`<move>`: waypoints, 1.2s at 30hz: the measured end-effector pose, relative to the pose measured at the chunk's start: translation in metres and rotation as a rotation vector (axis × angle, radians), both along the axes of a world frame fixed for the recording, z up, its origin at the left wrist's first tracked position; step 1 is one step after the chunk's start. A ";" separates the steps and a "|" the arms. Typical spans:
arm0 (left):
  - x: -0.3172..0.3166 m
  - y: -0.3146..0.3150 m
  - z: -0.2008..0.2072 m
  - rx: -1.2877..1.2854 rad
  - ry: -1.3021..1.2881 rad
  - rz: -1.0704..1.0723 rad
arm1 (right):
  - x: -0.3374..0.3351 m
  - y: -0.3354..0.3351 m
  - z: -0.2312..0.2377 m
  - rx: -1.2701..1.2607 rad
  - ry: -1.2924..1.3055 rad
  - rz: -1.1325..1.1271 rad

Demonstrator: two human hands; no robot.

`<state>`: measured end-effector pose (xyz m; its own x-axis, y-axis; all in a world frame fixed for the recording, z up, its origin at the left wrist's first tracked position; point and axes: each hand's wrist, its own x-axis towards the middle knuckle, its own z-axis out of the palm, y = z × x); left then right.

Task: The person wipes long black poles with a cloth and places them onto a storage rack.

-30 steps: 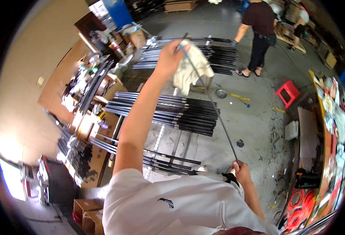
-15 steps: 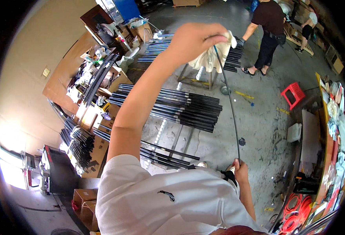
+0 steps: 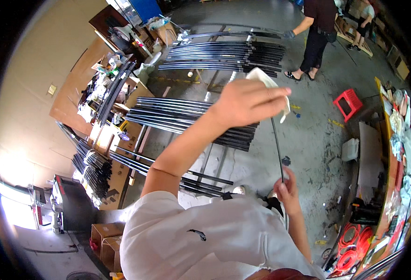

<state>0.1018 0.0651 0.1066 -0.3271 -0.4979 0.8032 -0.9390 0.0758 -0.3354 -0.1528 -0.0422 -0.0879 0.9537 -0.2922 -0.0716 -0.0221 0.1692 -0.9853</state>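
Note:
My left hand (image 3: 245, 105) reaches out from the left, closed on a white cloth (image 3: 260, 77) that is folded over a thin black rod (image 3: 277, 147). The rod runs down from the cloth to my right hand (image 3: 289, 192), which grips it with thumb and fingers near my body. Cloth and fingers hide the rod's upper part. Beyond and left of my left arm lies a row of black rods (image 3: 168, 112) on a rack, its right part partly covered by my forearm.
Another row of black rods (image 3: 215, 56) lies farther off, where a person in dark clothes (image 3: 318, 39) touches it with a gloved hand. A red stool (image 3: 348, 104) stands at right, near a cluttered bench (image 3: 397, 163). Orange hose (image 3: 352, 249) is coiled below. Bundled rods (image 3: 93, 172) lean at left.
My left hand has come down along the rod with the cloth, closer to my right hand. The right hand has risen slightly. The far rods show more fully.

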 end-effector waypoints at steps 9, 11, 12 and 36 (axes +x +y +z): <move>-0.063 -0.018 -0.090 -0.080 0.411 -0.238 | 0.062 -0.013 0.101 0.220 -0.224 -0.028; -0.080 -0.014 -0.106 -0.005 0.479 -0.299 | 0.067 -0.013 0.093 0.234 -0.202 -0.062; -0.086 -0.014 -0.110 0.004 0.511 -0.319 | 0.073 -0.008 0.086 0.184 -0.169 -0.129; -0.092 0.006 -0.145 0.090 2.004 -0.343 | 0.083 0.024 0.042 0.000 0.049 -0.309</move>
<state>0.0102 0.0713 -0.0388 0.7373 -0.6725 0.0647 0.1427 0.2486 0.9581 -0.0701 -0.0186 -0.0460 0.8152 -0.5675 -0.1157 -0.0175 0.1756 -0.9843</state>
